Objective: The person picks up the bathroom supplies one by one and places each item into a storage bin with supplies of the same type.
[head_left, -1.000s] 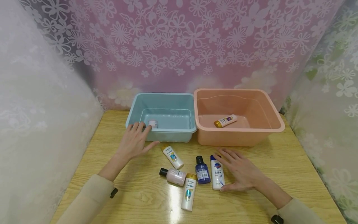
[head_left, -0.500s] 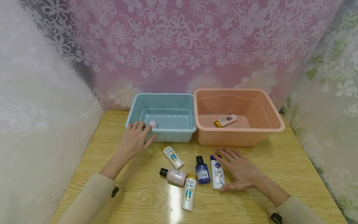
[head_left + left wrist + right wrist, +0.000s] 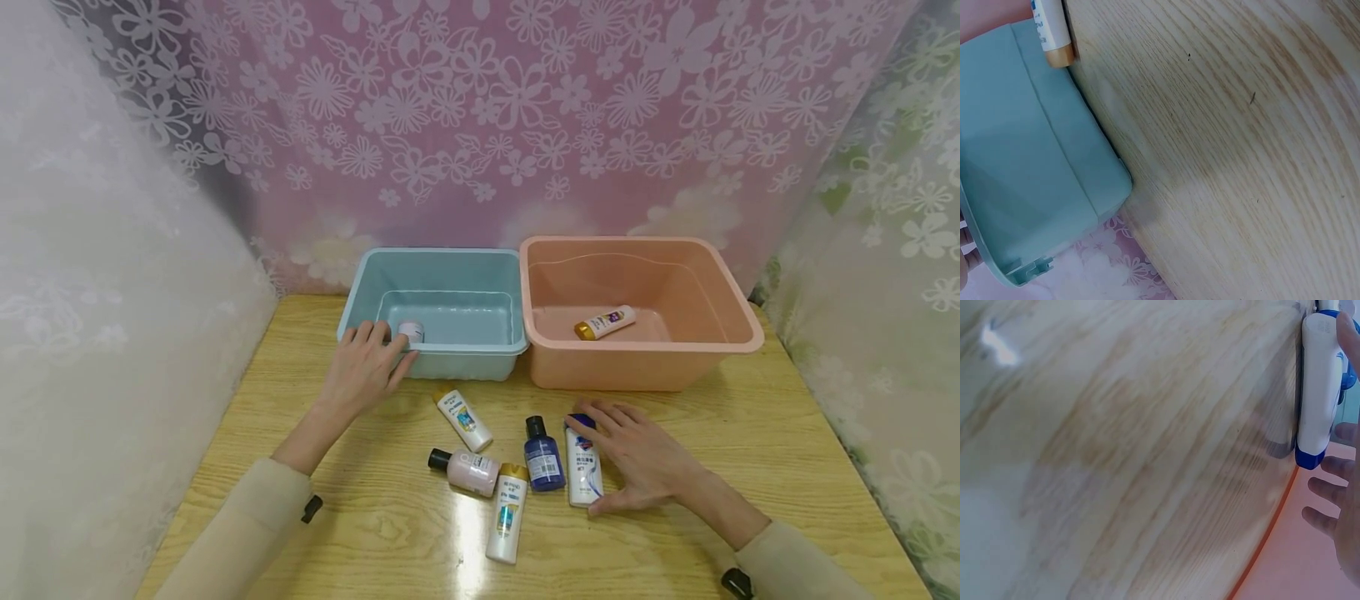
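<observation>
In the head view my left hand [image 3: 358, 373] has its fingers over the near rim of a light blue plastic basin [image 3: 468, 365], thumb against the outer wall. The left wrist view shows only fingertips [image 3: 967, 240] at the rim. A small white jar [image 3: 411, 331] lies inside, near those fingers. My right hand [image 3: 643, 457] spreads over a white bottle with a dark blue cap [image 3: 584, 471], fingers near the cap and thumb near the base. In the right wrist view that bottle [image 3: 1322, 381] lies flat on the table, with several fingers apart from it.
A dark blue bottle [image 3: 543, 462], a pink bottle with black cap [image 3: 472, 473] and two white gold-capped bottles [image 3: 506, 525] lie on the wooden table [image 3: 360, 517]. A peach basin [image 3: 607, 367] stands beside the blue one, holding a gold-capped tube [image 3: 606, 322]. Floral cloth [image 3: 480, 125] hangs behind.
My left thumb has drawn in from pointing outward to the blue basin's wall. My right hand has shifted slightly left over the white bottle. The bottles have stayed in place.
</observation>
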A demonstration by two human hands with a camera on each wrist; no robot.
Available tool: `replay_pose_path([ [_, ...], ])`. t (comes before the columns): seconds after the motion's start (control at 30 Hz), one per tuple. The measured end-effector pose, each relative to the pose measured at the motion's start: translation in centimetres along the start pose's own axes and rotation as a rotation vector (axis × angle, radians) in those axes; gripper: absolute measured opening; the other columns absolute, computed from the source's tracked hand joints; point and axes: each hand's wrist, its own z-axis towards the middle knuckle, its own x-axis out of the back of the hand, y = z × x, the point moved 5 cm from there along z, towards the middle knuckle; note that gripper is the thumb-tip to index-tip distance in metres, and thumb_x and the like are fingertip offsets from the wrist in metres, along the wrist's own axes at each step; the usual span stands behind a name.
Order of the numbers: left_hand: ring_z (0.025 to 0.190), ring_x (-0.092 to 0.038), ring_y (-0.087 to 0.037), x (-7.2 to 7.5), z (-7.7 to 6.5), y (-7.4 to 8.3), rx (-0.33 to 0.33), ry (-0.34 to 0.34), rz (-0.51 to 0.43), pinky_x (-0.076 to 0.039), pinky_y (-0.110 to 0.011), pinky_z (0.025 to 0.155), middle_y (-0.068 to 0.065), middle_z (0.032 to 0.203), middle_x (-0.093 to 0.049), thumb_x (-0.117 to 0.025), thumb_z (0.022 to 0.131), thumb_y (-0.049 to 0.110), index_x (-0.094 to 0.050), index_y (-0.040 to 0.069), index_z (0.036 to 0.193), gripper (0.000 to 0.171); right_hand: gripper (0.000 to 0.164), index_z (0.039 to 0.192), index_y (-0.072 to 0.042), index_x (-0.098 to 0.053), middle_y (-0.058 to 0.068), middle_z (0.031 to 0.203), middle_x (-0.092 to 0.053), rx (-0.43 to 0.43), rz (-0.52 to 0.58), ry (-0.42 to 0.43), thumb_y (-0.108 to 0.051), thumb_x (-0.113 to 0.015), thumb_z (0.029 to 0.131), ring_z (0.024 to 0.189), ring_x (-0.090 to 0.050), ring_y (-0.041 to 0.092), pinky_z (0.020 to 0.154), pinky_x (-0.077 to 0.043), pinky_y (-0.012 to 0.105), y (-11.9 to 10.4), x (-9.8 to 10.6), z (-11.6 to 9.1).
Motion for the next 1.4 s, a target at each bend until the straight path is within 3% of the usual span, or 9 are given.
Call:
replay_pose_path([
  [0.33,0.076,-0.054,-0.033,-0.3,-0.1,0.0,-0.009,0.020,0.008,-0.046,-0.043,0.065,-0.013,0.088,-0.056,-0.062,0.104,0.041,-0.059,0.012,0.099,0.030,0.127,0.165,-0.024,-0.037,0.012,0.168,-0.042,-0.005,0.028,-0.052,-0.104,-0.053,0.067,0.153,-0.045,0.033,0.121,-0.039,0.059,0.0,-0.5,0.3],
  [0.83,0.071,-0.051,-0.032,-0.2,-0.1,0.1,-0.031,0.076,0.008,-0.042,-0.043,0.061,-0.013,0.084,-0.053,-0.046,0.111,0.045,-0.056,0.012,0.096,0.038,0.122,0.160,-0.026,-0.045,0.016,0.158,-0.048,-0.026,0.054,-0.083,-0.102,-0.059,0.065,0.138,-0.056,0.038,0.114,-0.046,0.061,-0.3,-0.3,1.1],
  [0.97,0.069,-0.049,-0.031,-0.1,-0.1,0.1,-0.039,0.090,0.016,-0.041,-0.042,0.060,-0.013,0.082,-0.053,-0.042,0.113,0.045,-0.055,0.012,0.095,0.040,0.121,0.159,-0.026,-0.046,0.016,0.157,-0.048,-0.020,0.042,-0.094,-0.101,-0.059,0.065,0.137,-0.056,0.038,0.114,-0.046,0.061,-0.4,-0.3,1.2],
  [1.23,0.069,-0.049,-0.030,0.0,0.0,0.2,-0.042,0.099,0.027,-0.041,-0.042,0.059,-0.012,0.082,-0.053,-0.051,0.109,0.044,-0.056,0.012,0.095,0.035,0.120,0.157,-0.026,-0.048,0.016,0.156,-0.049,0.001,0.008,-0.072,-0.101,-0.060,0.065,0.134,-0.057,0.035,0.113,-0.048,0.058,-0.5,-0.1,1.3],
  [1.4,0.069,-0.049,-0.031,0.0,-0.1,0.2,-0.039,0.100,0.025,-0.041,-0.042,0.060,-0.013,0.082,-0.053,-0.045,0.112,0.045,-0.056,0.012,0.094,0.039,0.119,0.155,-0.026,-0.050,0.017,0.153,-0.052,0.020,-0.051,-0.063,-0.102,-0.059,0.064,0.130,-0.059,0.034,0.111,-0.048,0.058,-0.4,0.1,1.4],
])
